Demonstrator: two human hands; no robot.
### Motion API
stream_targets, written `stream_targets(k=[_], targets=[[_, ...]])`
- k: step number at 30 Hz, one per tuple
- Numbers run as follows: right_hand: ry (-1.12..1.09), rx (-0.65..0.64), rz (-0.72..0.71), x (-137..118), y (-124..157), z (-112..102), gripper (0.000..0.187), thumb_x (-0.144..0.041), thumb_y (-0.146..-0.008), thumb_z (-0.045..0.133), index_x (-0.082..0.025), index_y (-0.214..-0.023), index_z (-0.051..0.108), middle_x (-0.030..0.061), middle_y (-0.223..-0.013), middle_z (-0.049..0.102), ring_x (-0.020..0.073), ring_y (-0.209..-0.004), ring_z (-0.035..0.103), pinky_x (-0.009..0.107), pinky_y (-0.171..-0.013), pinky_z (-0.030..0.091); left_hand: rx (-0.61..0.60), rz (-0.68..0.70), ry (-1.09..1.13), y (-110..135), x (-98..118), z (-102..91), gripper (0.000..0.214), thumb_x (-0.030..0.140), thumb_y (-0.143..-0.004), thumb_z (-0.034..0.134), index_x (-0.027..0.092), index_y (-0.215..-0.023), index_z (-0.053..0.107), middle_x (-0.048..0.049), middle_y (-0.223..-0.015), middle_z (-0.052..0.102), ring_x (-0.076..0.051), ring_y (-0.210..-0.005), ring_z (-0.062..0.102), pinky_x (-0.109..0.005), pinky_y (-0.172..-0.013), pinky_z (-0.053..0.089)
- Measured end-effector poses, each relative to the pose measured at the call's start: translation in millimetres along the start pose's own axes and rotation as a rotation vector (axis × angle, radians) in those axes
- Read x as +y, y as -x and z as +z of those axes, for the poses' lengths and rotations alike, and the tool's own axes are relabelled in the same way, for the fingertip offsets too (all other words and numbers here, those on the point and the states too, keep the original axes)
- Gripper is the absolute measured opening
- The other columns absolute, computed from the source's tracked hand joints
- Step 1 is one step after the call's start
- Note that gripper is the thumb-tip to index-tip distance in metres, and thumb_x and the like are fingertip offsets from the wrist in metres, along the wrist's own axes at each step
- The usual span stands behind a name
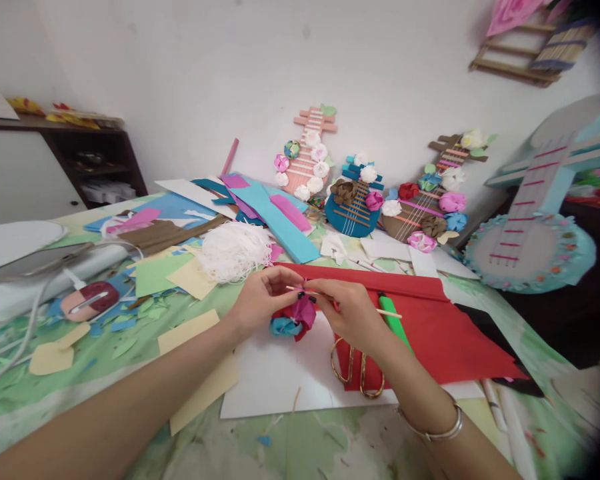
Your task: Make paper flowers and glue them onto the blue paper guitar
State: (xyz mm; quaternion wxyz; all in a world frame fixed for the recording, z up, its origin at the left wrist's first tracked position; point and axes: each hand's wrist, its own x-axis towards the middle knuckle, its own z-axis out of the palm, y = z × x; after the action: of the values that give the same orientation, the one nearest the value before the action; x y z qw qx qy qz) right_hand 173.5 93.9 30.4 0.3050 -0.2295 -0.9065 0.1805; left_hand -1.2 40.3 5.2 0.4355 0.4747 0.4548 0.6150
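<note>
My left hand [263,300] has its fingers closed in a pinch at the top of a small bunch of crumpled paper flowers. A magenta paper flower [305,312] hangs just below the fingertips, beside a blue paper flower [285,327] and a bit of red. My right hand [350,310] is closed on a thin wooden stick [391,313], whose near end reaches across to the left fingertips. The fingers partly hide where stick and flowers meet. Under the right hand lie scissors with gold handles [373,383] and a green utility knife [393,320].
Red paper [445,340] and a white board [275,380] lie beneath my hands. White string [237,250] is heaped behind, near blue paper strips [275,213]. Decorated paper instruments [355,207] lean on the wall. A cable and mouse-shaped device [90,301] sit left.
</note>
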Motion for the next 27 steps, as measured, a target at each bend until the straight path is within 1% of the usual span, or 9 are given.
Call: stream_targets(k=[5,7,13,17,22,25,27], targets=[[0.078,0.0,-0.024,0.4,0.6,-0.8,0.034,-0.015,-0.088,0.045,-0.025,-0.107,0.072,0.0048,-0.084,0.073,0.0163,-0.068,0.063,0.027,-0.06,0.046,-0.008,-0.036,0.021,0.2,-0.2,0.2,0.023,0.022,-0.063,0.077,0.014,-0.081,0.066,-0.0041,-0.085,0.068,-0.014,-0.077,0.064,-0.025,-0.072,0.053],[0.093,-0.003,-0.029,1.6,1.0,-0.4,0.035,-0.015,-0.088,0.045,-0.024,-0.109,0.071,0.0045,-0.079,0.071,0.0152,-0.064,0.061,0.026,-0.057,0.044,-0.013,-0.054,0.019,0.2,0.3,0.9,0.025,0.022,-0.063,0.078,0.014,-0.083,0.066,-0.0042,-0.086,0.068,-0.014,-0.077,0.065,-0.025,-0.071,0.053],[0.1,-0.02,-0.008,2.4,1.3,-1.7,0.036,-0.015,-0.088,0.046,-0.025,-0.112,0.07,0.0033,-0.079,0.071,0.014,-0.064,0.061,0.025,-0.059,0.045,-0.041,-0.1,-0.01,-0.4,-0.6,0.1,0.033,0.021,-0.061,0.078,0.014,-0.089,0.065,-0.0052,-0.088,0.068,-0.015,-0.075,0.065,-0.026,-0.067,0.054],[0.106,-0.036,0.007,1.4,1.1,-3.6,0.035,-0.014,-0.087,0.048,-0.022,-0.112,0.071,0.0045,-0.079,0.072,0.0134,-0.064,0.061,0.024,-0.059,0.045,-0.072,-0.119,0.0,-0.9,-1.9,-1.0,0.035,0.027,-0.062,0.079,0.013,-0.091,0.064,-0.0057,-0.087,0.069,-0.015,-0.074,0.065,-0.025,-0.064,0.054],[0.094,-0.035,0.006,-0.5,0.9,-5.0,0.034,-0.012,-0.087,0.048,-0.019,-0.111,0.071,0.0047,-0.076,0.071,0.0133,-0.062,0.061,0.024,-0.057,0.044,-0.044,-0.054,0.015,-1.8,-3.4,-1.6,0.03,0.032,-0.067,0.078,0.013,-0.087,0.066,-0.0042,-0.083,0.068,-0.013,-0.075,0.064,-0.023,-0.068,0.052],[0.108,-0.032,0.012,-1.1,0.6,-5.4,0.035,-0.01,-0.086,0.048,-0.019,-0.11,0.071,0.0038,-0.072,0.07,0.0134,-0.061,0.06,0.024,-0.055,0.043,-0.032,-0.02,-0.003,-2.4,-5.1,-2.5,0.027,0.032,-0.068,0.077,0.013,-0.084,0.066,-0.0039,-0.081,0.068,-0.012,-0.073,0.064,-0.023,-0.067,0.052],[0.104,-0.029,0.017,-1.7,0.1,-5.9,0.035,-0.01,-0.086,0.048,-0.021,-0.11,0.071,0.0035,-0.076,0.071,0.0135,-0.062,0.061,0.024,-0.055,0.043,-0.025,0.002,-0.019,-2.8,-6.2,-2.9,0.026,0.033,-0.068,0.077,0.013,-0.082,0.067,-0.0038,-0.079,0.068,-0.012,-0.071,0.064,-0.022,-0.065,0.052]])
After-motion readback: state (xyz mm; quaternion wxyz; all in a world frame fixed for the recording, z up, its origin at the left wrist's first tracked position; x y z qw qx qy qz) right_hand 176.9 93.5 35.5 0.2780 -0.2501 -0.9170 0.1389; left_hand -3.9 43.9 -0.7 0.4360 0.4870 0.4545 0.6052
